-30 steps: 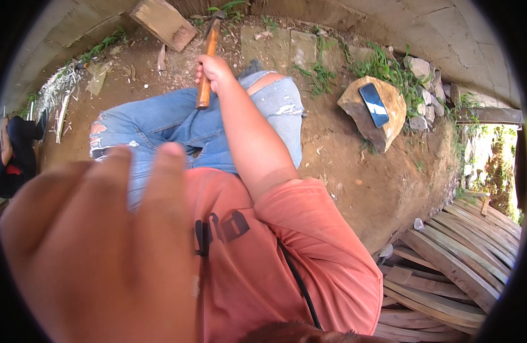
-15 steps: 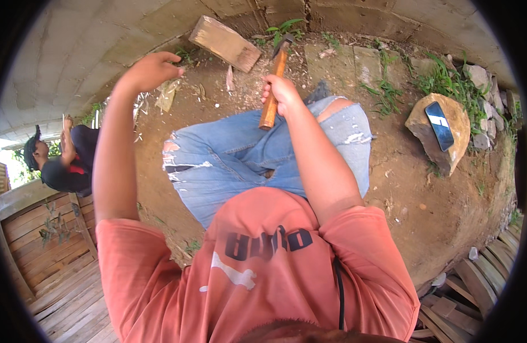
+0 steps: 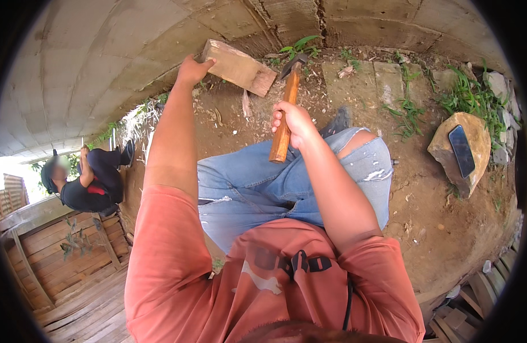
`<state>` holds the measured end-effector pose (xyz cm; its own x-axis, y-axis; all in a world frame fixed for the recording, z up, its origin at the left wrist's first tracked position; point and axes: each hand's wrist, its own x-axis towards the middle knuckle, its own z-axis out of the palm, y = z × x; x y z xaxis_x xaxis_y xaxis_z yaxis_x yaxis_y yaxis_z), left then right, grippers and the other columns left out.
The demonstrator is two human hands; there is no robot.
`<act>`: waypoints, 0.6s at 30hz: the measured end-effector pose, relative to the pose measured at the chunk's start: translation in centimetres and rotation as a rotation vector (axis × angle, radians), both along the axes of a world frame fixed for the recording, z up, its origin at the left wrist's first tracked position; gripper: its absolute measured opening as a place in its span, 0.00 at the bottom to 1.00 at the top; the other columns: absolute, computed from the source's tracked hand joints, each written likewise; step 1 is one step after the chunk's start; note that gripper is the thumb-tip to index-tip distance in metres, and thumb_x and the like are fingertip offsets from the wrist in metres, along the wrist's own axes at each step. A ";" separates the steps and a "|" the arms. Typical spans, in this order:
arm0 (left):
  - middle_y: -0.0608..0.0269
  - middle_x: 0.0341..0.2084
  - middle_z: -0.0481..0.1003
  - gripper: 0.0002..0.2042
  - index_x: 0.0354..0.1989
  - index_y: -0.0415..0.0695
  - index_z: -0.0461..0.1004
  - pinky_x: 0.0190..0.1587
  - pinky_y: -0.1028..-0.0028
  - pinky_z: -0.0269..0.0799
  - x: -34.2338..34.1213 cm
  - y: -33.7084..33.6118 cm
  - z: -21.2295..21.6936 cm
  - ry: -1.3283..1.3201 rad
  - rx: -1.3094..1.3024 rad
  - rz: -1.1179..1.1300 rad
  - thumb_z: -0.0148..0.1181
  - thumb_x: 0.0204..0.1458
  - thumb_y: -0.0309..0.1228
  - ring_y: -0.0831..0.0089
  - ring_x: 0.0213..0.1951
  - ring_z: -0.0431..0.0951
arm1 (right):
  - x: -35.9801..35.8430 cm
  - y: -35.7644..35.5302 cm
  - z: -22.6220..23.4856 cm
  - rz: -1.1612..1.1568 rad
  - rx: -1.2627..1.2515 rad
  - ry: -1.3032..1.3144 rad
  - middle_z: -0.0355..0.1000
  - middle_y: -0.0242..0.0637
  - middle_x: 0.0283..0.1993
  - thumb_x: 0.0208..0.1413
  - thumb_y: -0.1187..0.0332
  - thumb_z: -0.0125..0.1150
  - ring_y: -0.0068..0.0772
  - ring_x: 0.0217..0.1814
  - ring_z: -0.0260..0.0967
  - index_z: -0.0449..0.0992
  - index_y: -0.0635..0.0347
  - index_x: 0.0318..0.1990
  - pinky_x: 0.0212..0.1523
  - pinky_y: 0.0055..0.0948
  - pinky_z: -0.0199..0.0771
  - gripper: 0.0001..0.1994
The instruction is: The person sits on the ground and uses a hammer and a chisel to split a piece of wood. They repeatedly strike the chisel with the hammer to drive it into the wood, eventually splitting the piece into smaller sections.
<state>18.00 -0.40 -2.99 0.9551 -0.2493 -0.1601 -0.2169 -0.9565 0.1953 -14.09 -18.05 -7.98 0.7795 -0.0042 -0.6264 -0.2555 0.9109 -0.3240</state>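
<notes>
My right hand [image 3: 296, 121] is wrapped round the wooden handle of a hammer [image 3: 292, 88] above my lap. The dark metal head of the hammer points away from me, toward the wall. With my left arm stretched forward, my left hand [image 3: 194, 71] grips the left end of a wooden block [image 3: 236, 66]. Its thumb lies on the block's face, and the other fingers are partly hidden. The block rests tilted on the dirt near the foot of the wall, just left of the hammer head.
A large stone [image 3: 440, 143] on the right carries a phone [image 3: 461, 151]. A concrete wall [image 3: 366, 34] curves along the far side. Another person [image 3: 92, 180] sits at the left. Stacked boards [image 3: 475, 303] lie at the lower right, and wood chips litter the dirt.
My left hand has gone from the air beside the block to a hold on its left end. The hammer stays in my right hand. The whole view has shifted somewhat.
</notes>
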 end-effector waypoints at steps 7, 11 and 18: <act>0.36 0.65 0.74 0.45 0.71 0.33 0.69 0.67 0.60 0.71 0.4 -1.3 0.7 0.171 -0.091 -0.039 0.79 0.50 0.50 0.51 0.65 0.78 | 0.5 0.1 0.0 -0.009 0.027 0.017 0.67 0.30 0.25 0.65 0.71 0.60 0.28 0.24 0.66 0.71 0.60 0.40 0.27 0.36 0.76 0.05; 0.43 0.63 0.77 0.35 0.66 0.37 0.74 0.66 0.59 0.72 -1.7 0.3 1.7 0.212 -0.214 -0.189 0.79 0.51 0.38 0.54 0.64 0.78 | 0.4 -0.1 0.6 0.021 0.046 -0.017 0.67 0.29 0.26 0.66 0.70 0.59 0.27 0.24 0.65 0.70 0.59 0.42 0.28 0.35 0.74 0.05; 0.57 0.58 0.79 0.29 0.62 0.50 0.78 0.77 0.50 0.54 -10.4 -1.1 6.9 0.007 0.046 -0.599 0.78 0.49 0.31 0.54 0.65 0.75 | -0.3 -1.2 1.0 -0.033 0.086 -0.097 0.65 0.28 0.27 0.67 0.69 0.57 0.26 0.26 0.64 0.69 0.59 0.42 0.29 0.35 0.73 0.05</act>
